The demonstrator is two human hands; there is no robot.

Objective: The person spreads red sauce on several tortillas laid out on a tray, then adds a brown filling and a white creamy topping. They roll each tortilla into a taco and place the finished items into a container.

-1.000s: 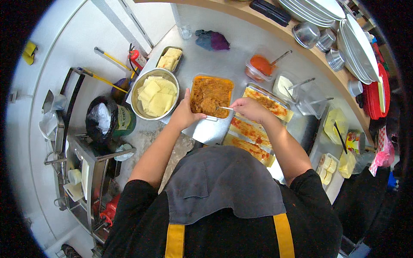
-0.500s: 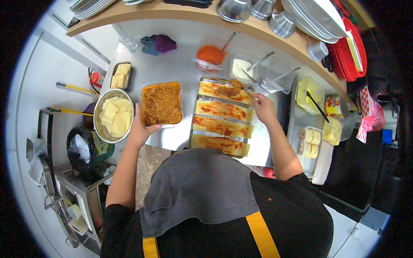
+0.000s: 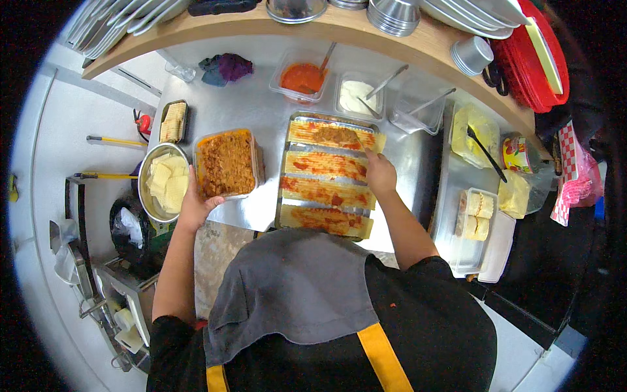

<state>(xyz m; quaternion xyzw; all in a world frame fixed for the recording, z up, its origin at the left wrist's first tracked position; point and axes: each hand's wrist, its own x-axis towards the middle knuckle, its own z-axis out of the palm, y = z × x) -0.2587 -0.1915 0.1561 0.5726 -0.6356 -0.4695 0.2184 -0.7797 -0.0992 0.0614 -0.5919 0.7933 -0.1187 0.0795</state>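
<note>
My left hand (image 3: 194,204) grips the lower left corner of a clear plastic container (image 3: 259,171) full of brown-orange meat sauce (image 3: 226,162). In a metal tray (image 3: 279,212) lie several ridged pasta sheets (image 3: 326,164) in rows, smeared with red sauce. The far row carries a patch of minced meat (image 3: 337,136). My right hand (image 3: 381,174) is closed on a spoon at the right end of that row. Most of the spoon is hidden by the hand and the meat.
Left of the container stand a metal bowl of pasta sheets (image 3: 145,191) and a small pan of sheets (image 3: 174,121). Behind the tray are tubs of red sauce (image 3: 302,78) and white sauce (image 3: 356,97). A wooden shelf (image 3: 241,32) overhangs the back. More tubs (image 3: 475,134) line the right.
My right hand has brought the loaded spoon down onto the far row, and the meat there is spread further. My left hand stays on the container, which looks slightly tilted. The view has shifted.
</note>
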